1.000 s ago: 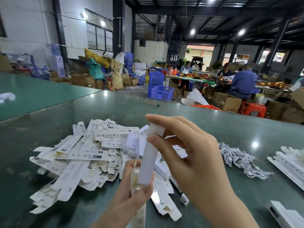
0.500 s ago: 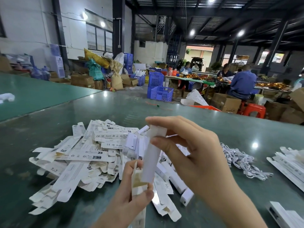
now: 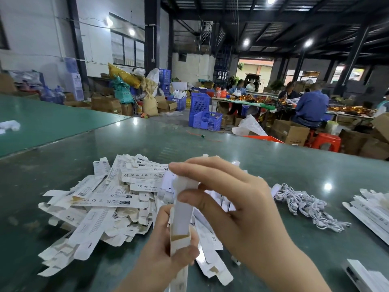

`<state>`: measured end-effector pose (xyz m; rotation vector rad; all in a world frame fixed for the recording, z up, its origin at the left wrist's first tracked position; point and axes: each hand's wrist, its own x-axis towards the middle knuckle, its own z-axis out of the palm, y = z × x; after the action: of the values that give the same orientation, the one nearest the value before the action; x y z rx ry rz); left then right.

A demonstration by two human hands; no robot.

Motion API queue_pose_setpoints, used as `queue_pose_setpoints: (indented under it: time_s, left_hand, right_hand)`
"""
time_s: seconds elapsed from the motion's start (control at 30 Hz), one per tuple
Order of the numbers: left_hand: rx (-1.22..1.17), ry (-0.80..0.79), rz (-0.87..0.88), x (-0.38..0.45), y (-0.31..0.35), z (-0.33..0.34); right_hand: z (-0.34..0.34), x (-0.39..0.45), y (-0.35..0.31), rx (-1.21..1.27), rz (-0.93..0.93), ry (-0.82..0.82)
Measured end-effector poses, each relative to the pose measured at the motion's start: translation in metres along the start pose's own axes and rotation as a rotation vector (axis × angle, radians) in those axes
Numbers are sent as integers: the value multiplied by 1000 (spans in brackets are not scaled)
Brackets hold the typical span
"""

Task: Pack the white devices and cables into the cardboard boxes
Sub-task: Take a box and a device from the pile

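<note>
My left hand (image 3: 168, 256) grips a narrow white cardboard box (image 3: 179, 249) upright, its open brown-lined mouth facing up. My right hand (image 3: 235, 203) pinches the top of a long white device (image 3: 182, 211) whose lower end sits inside that box mouth. Behind my hands lies a heap of flat white printed box blanks (image 3: 101, 205). A tangle of white cables (image 3: 305, 207) rests on the table to the right.
The green table (image 3: 273, 161) stretches ahead. More white boxes lie at the right edge (image 3: 370, 209) and the lower right corner (image 3: 362, 275). Beyond the table are blue crates (image 3: 206, 119), cardboard cartons, red stools and seated people at another table.
The white device has slid a little deeper into the box, and my right hand has come down and nearer with it. The view has shifted slightly.
</note>
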<state>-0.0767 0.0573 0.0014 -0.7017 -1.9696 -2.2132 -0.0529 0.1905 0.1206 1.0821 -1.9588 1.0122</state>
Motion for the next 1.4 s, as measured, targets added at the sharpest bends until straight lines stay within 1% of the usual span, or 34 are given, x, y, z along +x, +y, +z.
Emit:
queue_pose_setpoints:
  time_s: [0.07, 0.17, 0.27, 0.3, 0.37, 0.43, 0.5, 0.63, 0.67, 0.73, 0.77, 0.83, 0.9, 0.93, 0.97, 1.0, 1.03, 1.07, 1.1, 1.13, 1.17, 1.2, 1.23, 1.27, 1.3, 1.33, 1.4]
  left_hand:
    - [1, -6, 34, -1, 1, 1]
    - [-25, 54, 43, 1, -1, -3]
    - [-53, 39, 82, 1, -1, 0]
    - [-56, 39, 89, 1, 0, 1]
    - [-64, 43, 91, 2, 2, 0]
    - [-72, 0, 99, 3, 5, -1]
    - [-95, -23, 86, 2, 8, -1]
    - [-91, 14, 66, 0, 2, -3]
    - [-89, 11, 78, 1, 1, -3]
    - [-119, -14, 85, 1, 4, -2]
    - [-131, -16, 73, 0, 4, -2]
    - [-80, -6, 71, 0, -1, -4]
    - [-58, 10, 90, 0, -5, -5]
    - [-80, 16, 93, 0, -5, -5]
    - [-110, 17, 81, 0, -3, -3]
    - [-131, 17, 76, 1, -3, -3]
    - [-143, 21, 78, 2, -3, -1]
    - [-153, 18, 92, 2, -4, 0]
    - [-176, 17, 101, 3, -4, 1]
    - [-194, 24, 114, 3, -5, 3]
    - [-210, 30, 118, 3, -6, 4]
    - [-211, 27, 118, 4, -6, 5]
    - [-207, 27, 111, 4, -5, 5]
    - [-208, 22, 111, 4, -5, 5]
    - [-214, 23, 109, 4, -4, 4]
    - [-220, 21, 109, 4, -5, 4]
    - [-212, 22, 113, 4, -6, 4]
  right_hand:
    - [0, 0, -2, 0, -5, -23]
    - [-1, -1, -4, -2, -27, -48]
    - [0, -1, -3, -27, 26, -96]
    - [1, -1, -1, -34, 79, -140]
    - [3, -1, 3, -39, 214, -284]
    - [4, -3, 7, -59, 283, -395]
    - [1, -4, 10, -80, 274, -457]
    - [-10, -4, 9, -69, 282, -677]
    - [-14, -4, 10, -88, 300, -693]
    - [-19, -5, 9, -120, 331, -672]
    - [-19, -5, 8, -131, 313, -678]
    - [-15, -7, 6, -171, 257, -767]
    - [-14, -7, 10, -165, 272, -847]
    - [-18, -5, 16, -115, 318, -830]
    - [-24, -2, 24, -48, 390, -768]
    - [-33, 0, 38, -2, 476, -658]
    - [-42, 0, 57, -6, 566, -518]
    - [-51, -4, 81, -67, 654, -372]
    - [-60, -11, 108, -185, 745, -257]
    - [-68, -24, 137, -359, 858, -200]
    - [-74, -41, 165, -560, 994, -200]
    - [-78, -62, 188, -741, 1124, -245]
    - [-80, -85, 207, -869, 1234, -314]
    - [-78, -107, 220, -935, 1317, -367]
    - [-77, -126, 231, -957, 1360, -373]
    - [-76, -139, 238, -957, 1366, -327]
    - [-80, -150, 247, -894, 1333, -175]
